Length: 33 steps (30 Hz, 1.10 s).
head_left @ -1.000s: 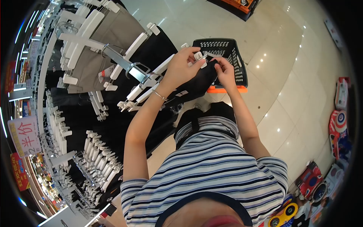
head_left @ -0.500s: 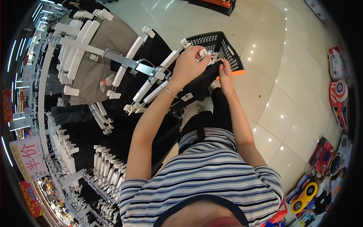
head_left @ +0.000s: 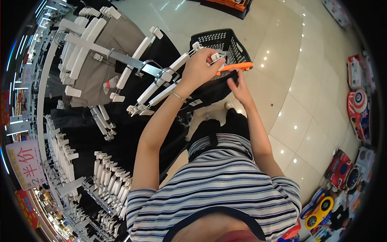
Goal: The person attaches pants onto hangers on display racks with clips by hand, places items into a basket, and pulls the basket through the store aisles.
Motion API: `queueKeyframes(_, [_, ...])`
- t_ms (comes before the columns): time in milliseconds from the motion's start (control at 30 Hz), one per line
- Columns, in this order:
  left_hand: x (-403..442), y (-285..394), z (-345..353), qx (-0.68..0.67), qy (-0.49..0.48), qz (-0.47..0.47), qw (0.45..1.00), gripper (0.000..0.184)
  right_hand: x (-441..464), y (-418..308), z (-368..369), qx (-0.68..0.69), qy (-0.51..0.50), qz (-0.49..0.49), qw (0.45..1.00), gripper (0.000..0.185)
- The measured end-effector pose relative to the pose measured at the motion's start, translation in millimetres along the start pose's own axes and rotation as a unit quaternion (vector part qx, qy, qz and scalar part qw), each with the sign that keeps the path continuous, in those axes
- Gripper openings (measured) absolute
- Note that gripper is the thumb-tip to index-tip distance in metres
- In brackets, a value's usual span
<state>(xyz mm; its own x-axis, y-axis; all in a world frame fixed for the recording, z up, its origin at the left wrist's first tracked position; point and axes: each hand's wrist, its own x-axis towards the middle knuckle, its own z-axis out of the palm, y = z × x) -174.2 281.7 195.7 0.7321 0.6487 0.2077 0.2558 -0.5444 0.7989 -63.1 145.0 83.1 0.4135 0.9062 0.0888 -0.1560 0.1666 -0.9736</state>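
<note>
My left hand (head_left: 199, 69), with a bracelet at the wrist, is closed around the white clip end (head_left: 216, 57) of a clip hanger. A black garment (head_left: 213, 90), probably trousers, hangs below that hanger. My right hand (head_left: 240, 86) pinches the garment's upper edge near its right end; the fingertips are partly hidden behind the cloth. Just beyond both hands stands a black perforated shopping basket (head_left: 238, 46) with an orange handle (head_left: 240, 66), its contents mostly hidden.
A metal display arm (head_left: 133, 62) holds grey trousers (head_left: 115, 42) and black garments on white hangers. Many more hangers (head_left: 107, 177) crowd the lower left, beside a price sign (head_left: 26, 164). Boxed toys (head_left: 340, 169) line the right, across the tiled floor (head_left: 298, 101).
The basket's orange handle now shows higher and more fully behind the garment. My right hand has dropped slightly and its fingers are more spread along the edge. My left hand keeps its hold.
</note>
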Motion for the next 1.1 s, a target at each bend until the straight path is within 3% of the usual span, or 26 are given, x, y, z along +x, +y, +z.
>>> queueKeyframes(167, [-2.4, 7.6, -2.4, -0.035, -0.010, -0.019, 0.999, 0.032, 4.6, -0.7, -14.1, 0.023, -0.013, 0.016, 1.000, 0.024])
queueKeyframes(267, [-5.1, 13.5, -1.1, -0.053, -0.049, -0.061, 0.996, 0.028, 9.0, -5.5, -17.0, -0.023, 0.039, 0.013, 0.999, 0.017])
queueKeyframes(900, [-5.7, 29.4, 6.3, -0.040, 0.021, 0.056, 0.997, 0.023, 14.5, -30.2, -19.9, -0.052, 0.048, -0.105, 0.992, 0.014])
queueKeyframes(1100, [-11.3, 33.5, 6.2, -0.026, 0.001, 0.008, 1.000, 0.021, 17.3, -38.7, -14.2, -0.016, 0.042, -0.094, 0.995, 0.014])
